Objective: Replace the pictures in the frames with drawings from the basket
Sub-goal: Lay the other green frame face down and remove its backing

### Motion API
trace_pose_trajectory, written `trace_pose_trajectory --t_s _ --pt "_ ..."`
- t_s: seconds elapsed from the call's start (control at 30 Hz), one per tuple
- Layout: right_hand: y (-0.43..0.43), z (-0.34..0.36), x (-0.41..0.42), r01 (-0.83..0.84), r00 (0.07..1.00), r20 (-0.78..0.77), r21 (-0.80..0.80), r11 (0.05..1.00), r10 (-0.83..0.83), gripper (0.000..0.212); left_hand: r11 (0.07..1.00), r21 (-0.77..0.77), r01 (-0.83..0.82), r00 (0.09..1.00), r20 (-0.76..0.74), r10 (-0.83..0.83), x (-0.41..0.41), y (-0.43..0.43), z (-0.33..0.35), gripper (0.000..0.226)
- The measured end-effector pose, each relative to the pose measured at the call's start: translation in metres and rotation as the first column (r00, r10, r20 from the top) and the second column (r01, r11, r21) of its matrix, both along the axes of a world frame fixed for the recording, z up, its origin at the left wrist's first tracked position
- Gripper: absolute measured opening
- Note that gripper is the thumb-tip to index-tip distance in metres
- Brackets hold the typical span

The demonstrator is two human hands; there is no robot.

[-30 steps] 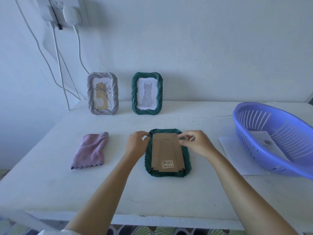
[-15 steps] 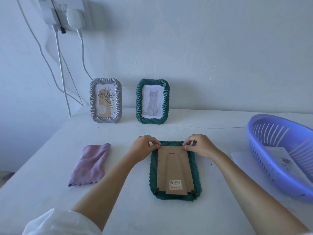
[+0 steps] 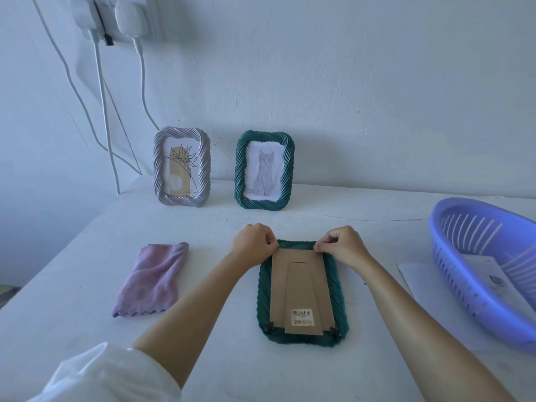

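- The green frame (image 3: pixel 301 288) lies face down on the counter (image 3: pixel 72 285), cardboard back (image 3: pixel 300 285) up.
- Left hand (image 3: pixel 252 242) pinches its 11 o'clock corner; right hand (image 3: pixel 342 246) pinches its 1 o'clock corner.
- The fingers (image 3: pixel 324 245) are clenched on the top edge.

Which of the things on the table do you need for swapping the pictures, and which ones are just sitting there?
Needed:
face-down green frame
left hand and right hand, at its top corners
silver frame
standing green frame
purple basket holding drawings

Just sitting there:
pink cloth
white chargers on the wall
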State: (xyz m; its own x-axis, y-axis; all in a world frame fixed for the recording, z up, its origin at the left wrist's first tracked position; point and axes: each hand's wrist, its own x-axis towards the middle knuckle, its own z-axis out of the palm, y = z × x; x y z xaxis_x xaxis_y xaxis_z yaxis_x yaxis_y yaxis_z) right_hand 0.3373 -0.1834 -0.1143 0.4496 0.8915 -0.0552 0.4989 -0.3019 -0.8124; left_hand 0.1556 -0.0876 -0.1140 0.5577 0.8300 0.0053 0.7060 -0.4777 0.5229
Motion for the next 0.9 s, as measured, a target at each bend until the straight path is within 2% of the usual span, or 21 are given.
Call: trace_pose_trajectory --t_s 0.13,0.4,0.5,0.6,0.67,0.77,0.9 --pt "0.002 -0.004 -0.007 0.111 0.994 -0.010 0.028 0.993 -0.110 0.003 0.998 -0.024 -0.063 0.998 0.019 0.063 0.002 -0.004 0.000 0.016" --pt "0.006 -0.008 -0.014 0.234 0.972 0.028 -0.012 0.972 -0.234 0.005 0.983 -0.049 -0.175 0.983 0.047 0.177 0.007 -0.015 0.000 0.013" --pt "0.002 -0.006 -0.012 0.181 0.983 0.006 -0.002 0.984 -0.181 0.010 0.989 -0.043 -0.143 0.988 0.059 0.145 0.003 -0.016 0.000 0.013" --pt "-0.011 -0.002 -0.008 0.105 0.992 -0.064 -0.001 0.994 -0.105 0.024 0.994 -0.050 -0.102 0.983 0.150 0.109 -0.005 -0.018 -0.002 0.025" --pt "-0.022 0.001 -0.006 0.102 0.994 -0.048 -0.007 0.995 -0.102 0.030 0.995 -0.041 -0.095 0.974 0.200 0.102 -0.013 -0.023 -0.003 0.028" --pt "-0.048 0.008 -0.013 0.106 0.994 0.030 0.015 0.994 -0.106 0.022 0.998 -0.007 -0.060 0.967 0.247 0.060 -0.028 -0.035 -0.002 0.020" --pt "-0.089 0.011 -0.030 -0.028 0.998 0.051 -0.050 0.998 0.031 0.005 0.997 -0.014 0.080 0.972 0.222 -0.075 -0.051 -0.061 0.000 0.010"
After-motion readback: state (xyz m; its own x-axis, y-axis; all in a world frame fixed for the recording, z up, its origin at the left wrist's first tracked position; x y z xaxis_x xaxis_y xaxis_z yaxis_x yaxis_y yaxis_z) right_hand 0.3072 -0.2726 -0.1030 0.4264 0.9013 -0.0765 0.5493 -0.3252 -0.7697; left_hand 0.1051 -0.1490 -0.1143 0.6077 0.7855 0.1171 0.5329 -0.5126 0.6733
